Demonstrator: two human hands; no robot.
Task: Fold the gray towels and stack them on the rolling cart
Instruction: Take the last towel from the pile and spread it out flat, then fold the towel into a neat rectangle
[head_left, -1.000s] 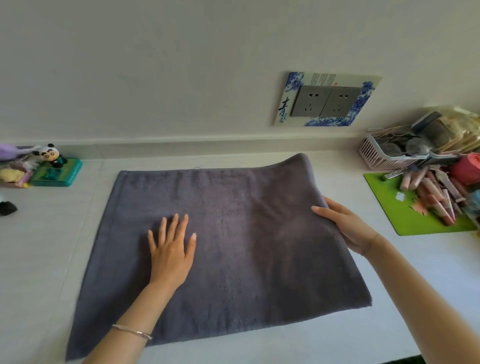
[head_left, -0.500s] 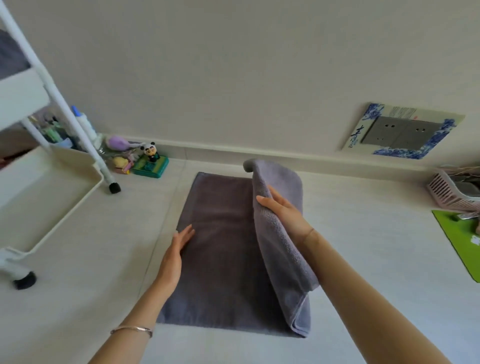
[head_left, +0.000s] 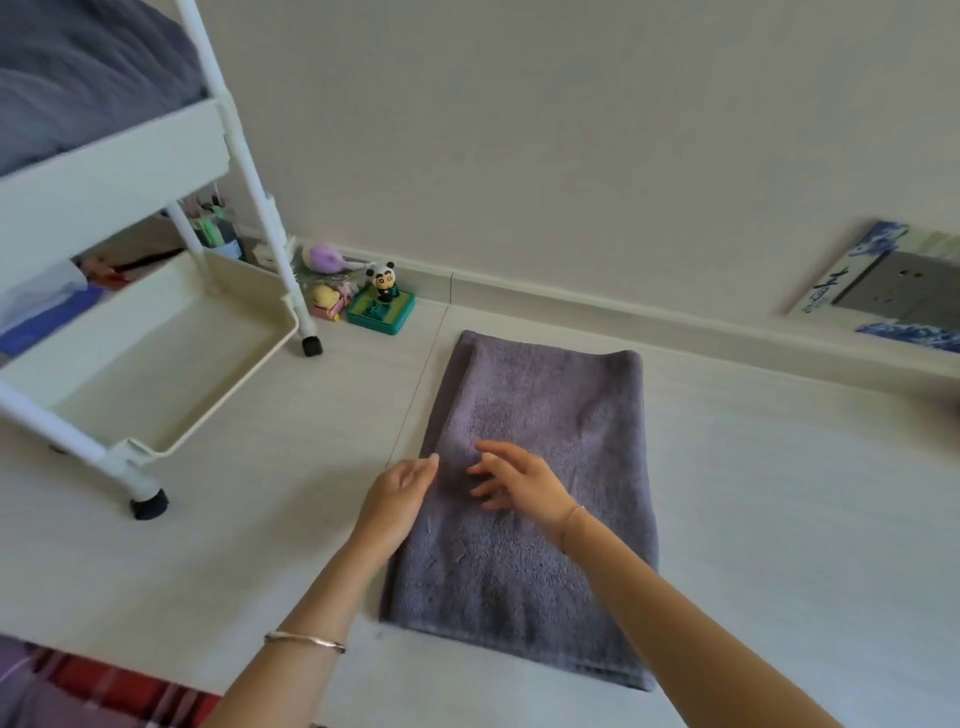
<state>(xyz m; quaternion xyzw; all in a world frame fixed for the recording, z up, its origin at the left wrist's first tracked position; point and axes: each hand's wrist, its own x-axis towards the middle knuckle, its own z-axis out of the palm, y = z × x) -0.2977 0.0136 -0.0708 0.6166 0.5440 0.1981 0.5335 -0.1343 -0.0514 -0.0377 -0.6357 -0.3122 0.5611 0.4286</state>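
The gray towel (head_left: 545, 415) lies flat on the floor (head_left: 779, 493) in the middle of the view, doubled into a long strip that runs from twelve to six o'clock. Its rounded fold is along the three o'clock side and its loose edges are along the nine o'clock side, where the upper layer sits slightly inside the lower one. That offset probably explains the left hand (head_left: 397, 496). It rests at the nine o'clock edge, fingers straight and pressed together and gripping nothing, well placed to pin the layers or nudge them flush. The right hand (head_left: 522, 483) is just beside it, toward three o'clock and over the middle of the strip. Its fingers are spread and loosely bent and it holds nothing. Motion blur hides whether it touches the pile or hangs just above it, but the pose suits smoothing the cloth flat. The strip looks too long to stack, so it likely needs another fold, bringing the six o'clock end up to twelve. The cart (head_left: 114, 182) stands at ten o'clock from the towel, near enough for a short carry. Its top tier already holds a heap of gray cloth (head_left: 78, 78), seemingly more towels, and the lower tray (head_left: 171, 364) shows bare white. A panda toy (head_left: 383, 278) on a green box (head_left: 382, 312) sits against the wall at eleven o'clock, apart from the towel and out of the way of folding. A socket plate (head_left: 904, 291) hangs on the wall at two o'clock.
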